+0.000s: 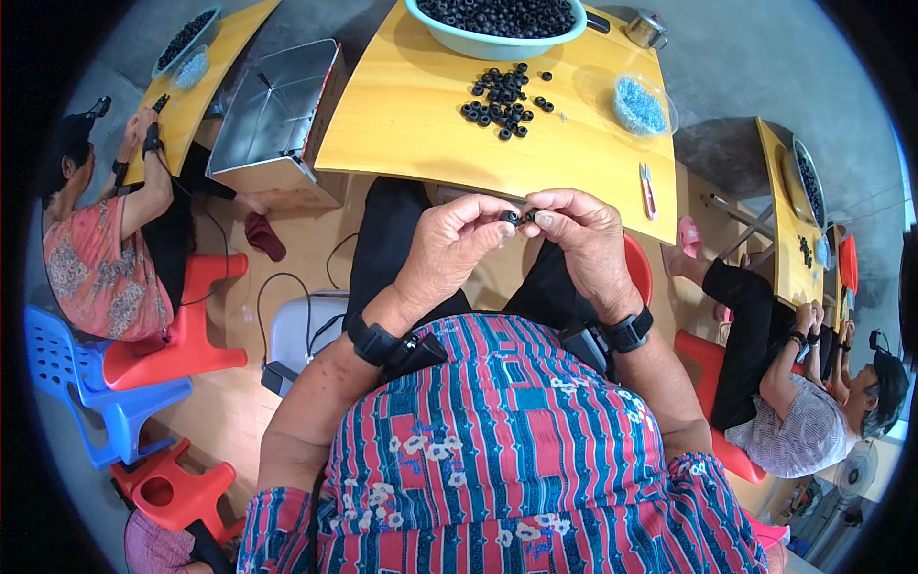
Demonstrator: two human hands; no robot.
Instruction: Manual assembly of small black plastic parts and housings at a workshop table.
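Observation:
My left hand [457,244] and my right hand [583,239] meet just past the table's near edge, over my lap. Between the left thumb and forefinger sits a small black ring-shaped part [511,218]. The right thumb and forefinger pinch a dark bit [530,217] right beside it; whether it is a separate part I cannot tell. A loose pile of similar black parts [501,103] lies on the yellow table [402,115]. Behind the pile, a light teal basin [478,44] is heaped with more of them.
To the right are a clear bowl of blue bits [641,105], red-handled thread snips [649,196] and a metal mug [646,31]. A large metal-lined box [273,129] stands left of the table. Other people work at tables on both sides, near red stools [196,316].

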